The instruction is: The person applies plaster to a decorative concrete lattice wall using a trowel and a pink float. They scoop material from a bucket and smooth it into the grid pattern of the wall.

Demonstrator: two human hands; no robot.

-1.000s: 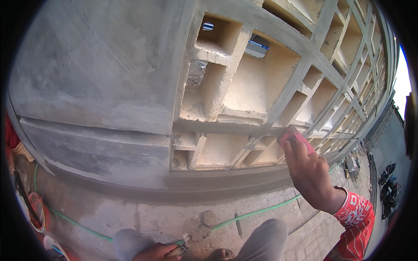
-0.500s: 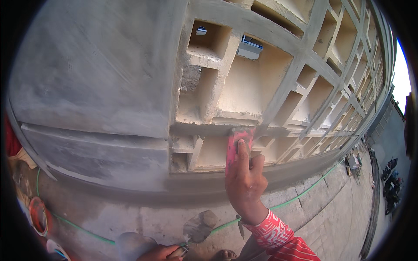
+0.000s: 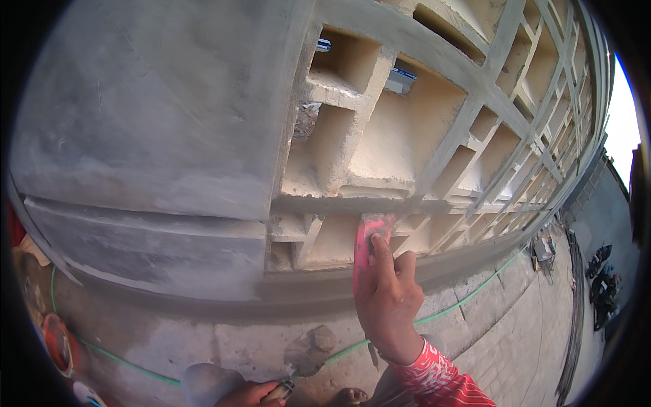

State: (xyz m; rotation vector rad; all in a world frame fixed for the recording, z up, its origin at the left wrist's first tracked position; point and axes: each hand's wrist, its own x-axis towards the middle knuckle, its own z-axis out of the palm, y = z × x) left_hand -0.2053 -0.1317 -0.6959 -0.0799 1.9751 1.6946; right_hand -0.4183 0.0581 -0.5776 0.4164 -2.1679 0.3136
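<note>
My right hand (image 3: 392,298) is closed around a pink hand float (image 3: 369,247), smeared with grey along its upper end. The float's upper end is at the grey ledge (image 3: 339,205) that runs under the larger openings of a pale block lattice wall (image 3: 383,152). Low in the picture, my left hand (image 3: 249,395) is closed on what looks like a trowel handle (image 3: 281,389). Beyond it shows a rounded grey patch (image 3: 308,349), apparently mortar on the trowel's blade. Part of the left hand is cut off by the lower edge.
Smooth grey plaster (image 3: 156,115) covers the wall at left. A green hose (image 3: 129,357) runs along the concrete ground at the wall's foot. An orange bucket (image 3: 60,344) stands at lower left. Dark motorbikes (image 3: 602,285) are far right, beyond long dark bars (image 3: 573,325).
My right hand and the float have moved slightly down, away from the ledge. The view has shifted a little. My left hand stays nearly in place.
</note>
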